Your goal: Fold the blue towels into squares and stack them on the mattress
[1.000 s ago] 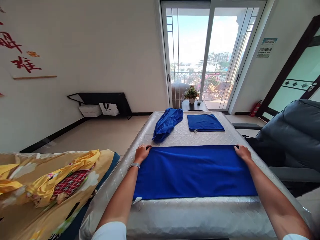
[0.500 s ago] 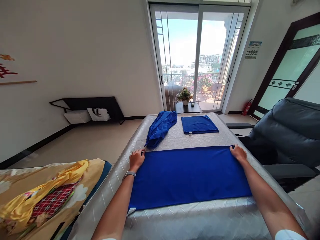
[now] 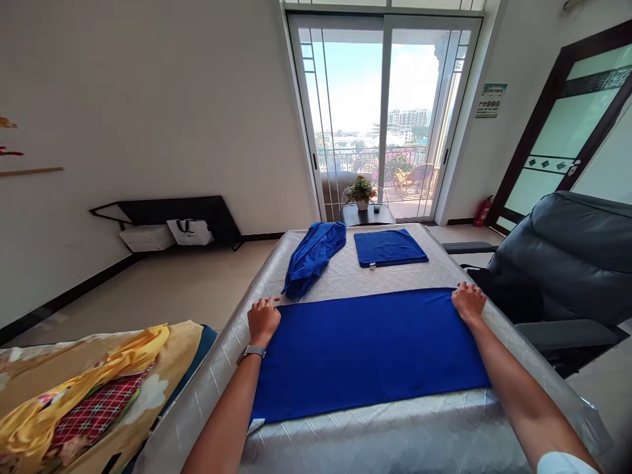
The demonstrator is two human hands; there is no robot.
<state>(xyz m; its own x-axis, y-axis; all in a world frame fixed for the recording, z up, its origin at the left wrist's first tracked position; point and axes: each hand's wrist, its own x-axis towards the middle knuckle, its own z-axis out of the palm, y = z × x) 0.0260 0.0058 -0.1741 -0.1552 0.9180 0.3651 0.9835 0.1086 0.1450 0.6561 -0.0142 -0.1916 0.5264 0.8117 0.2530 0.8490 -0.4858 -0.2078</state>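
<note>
A dark blue cloth (image 3: 370,349) lies spread flat in a wide rectangle on the pale quilted mattress (image 3: 395,434). My left hand (image 3: 263,320), with a grey band on its wrist, is closed at the cloth's far left corner. At the far right corner my right hand (image 3: 469,301) has its fingers curled over the edge. Both sets of fingertips are partly hidden. A white tag (image 3: 256,425) shows at the near left corner. Beyond the cloth lie a crumpled blue cloth (image 3: 316,258) on the left and a neatly folded blue cloth (image 3: 390,248) on the right.
To the right stands a dark reclining chair (image 3: 567,257), close to the mattress. A lower surface with a patterned yellow cover (image 3: 182,349) and a bunched yellow cloth (image 3: 118,359) is at the left. A small table with a potted plant (image 3: 362,193) stands before the glass door.
The camera view has shifted slightly. Both hands stay at the far corners, their fingers now lying a little more over the edge. The blue cloth remains flat.
</note>
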